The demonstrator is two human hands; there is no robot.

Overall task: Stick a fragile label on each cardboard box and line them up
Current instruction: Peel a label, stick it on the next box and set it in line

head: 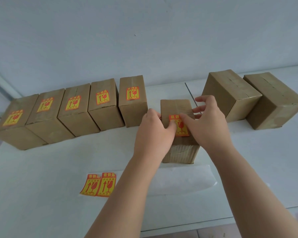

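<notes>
White counter (41, 186) fills the near ground. Its front edge is seen only at the lower right and its left edge at the far left, and wide bare room is left on either side of the forearms. Both forearms are cut off by the bottom of the frame.

Two spare labels (98, 184), red on yellow, lie side by side near the front. A white backing strip (187, 179) is stretched out just to their right, and part of it is covered by the left forearm.

Beyond the strip stands the middle box (176, 107), apart from all the others. A label (181, 129) lies on its top and is half covered by two thumbs. The box is held at its left edge by the left grip (155, 129). That thumb is laid on the label, and the fingers are curled down the side, mostly hidden. The label is pressed by the thumb of the right grip (206, 121), whose fingers are spread straight over the box top and hold nothing.

A clear gap is left between this box and the row of five labelled boxes (76, 121), which are packed side by side to the left. Two plain boxes (237, 109) stand touching at the right, past a seam (189, 91) in the counter. The pale wall (144, 40) closes the far side. The print on the labels is too blurred to be read.
</notes>
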